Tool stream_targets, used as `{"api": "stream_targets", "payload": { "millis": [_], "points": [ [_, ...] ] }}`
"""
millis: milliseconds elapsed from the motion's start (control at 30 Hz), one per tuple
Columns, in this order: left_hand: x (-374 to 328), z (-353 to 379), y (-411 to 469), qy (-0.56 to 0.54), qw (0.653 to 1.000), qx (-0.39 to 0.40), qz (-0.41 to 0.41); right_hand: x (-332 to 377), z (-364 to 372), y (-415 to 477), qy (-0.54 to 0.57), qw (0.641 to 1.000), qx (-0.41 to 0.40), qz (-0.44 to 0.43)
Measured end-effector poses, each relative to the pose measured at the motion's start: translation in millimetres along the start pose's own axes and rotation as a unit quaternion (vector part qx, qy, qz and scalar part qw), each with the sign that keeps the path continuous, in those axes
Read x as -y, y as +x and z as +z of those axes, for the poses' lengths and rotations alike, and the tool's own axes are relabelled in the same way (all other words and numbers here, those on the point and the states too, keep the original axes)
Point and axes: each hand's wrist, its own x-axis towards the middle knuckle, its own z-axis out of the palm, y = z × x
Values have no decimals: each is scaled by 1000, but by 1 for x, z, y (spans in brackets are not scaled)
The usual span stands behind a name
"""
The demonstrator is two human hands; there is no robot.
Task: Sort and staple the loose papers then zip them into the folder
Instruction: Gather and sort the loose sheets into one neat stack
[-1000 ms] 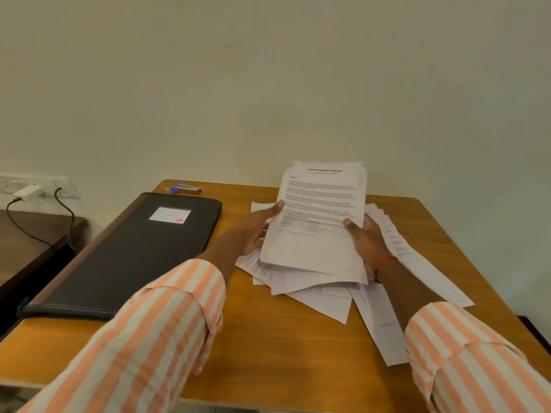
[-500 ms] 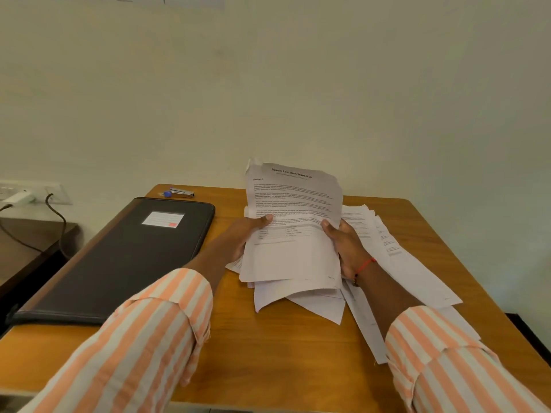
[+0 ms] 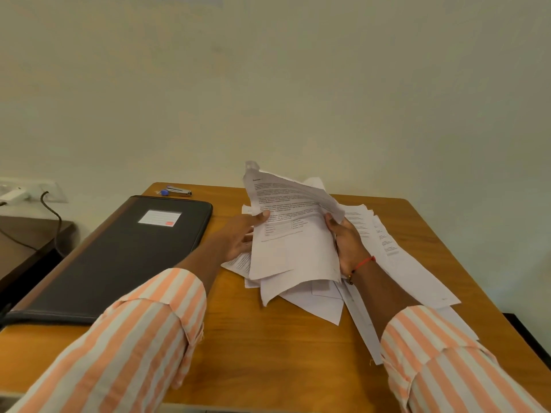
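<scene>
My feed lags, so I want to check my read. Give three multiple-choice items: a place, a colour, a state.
1. Where is the stapler, relative to the folder? A on it; B past its far end, on the table; C under it.
2. The folder's colour? A black; B red; C white.
3. The top sheets are? A flat on the table; B in the folder; C held by left hand and right hand.
1 B: it lies at the table's far corner. 2 A: it looks black. 3 C: a thumb pinches each side.
</scene>
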Motion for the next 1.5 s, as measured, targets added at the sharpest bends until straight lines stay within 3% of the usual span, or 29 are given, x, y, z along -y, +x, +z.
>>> {"api": "stream_targets", "payload": {
  "millis": [167,267,367,600,700,867,933,1500],
  "points": [
    [1,4,-4,-59,998,-4,-25,-1,-4,0,59,998,-5,16],
    [-2,9,-9,-99,994,35,-13,-4,-7,-1,2,1000,-22,10],
    [-3,9,-10,-56,998,15,5,-8,-14,-3,-58,998,-37,-1],
    [9,11,-12,22,999,4,-26,-13,-17,-13,19,999,-22,37],
    [13,8,-8,6,1000,-5,-2,-15,-19,-7,-92,994,-59,11],
    [10,0,-11,-3,999,-47,8,-19,-26,-6,-335,938,-90,-9],
    [12,-5,-10,-2,999,-35,13,-21,-29,-9,-363,927,-88,-31],
    [15,-5,-21,-50,998,26,40,-30,-43,-10,-251,965,-82,-9]
  ]
}}
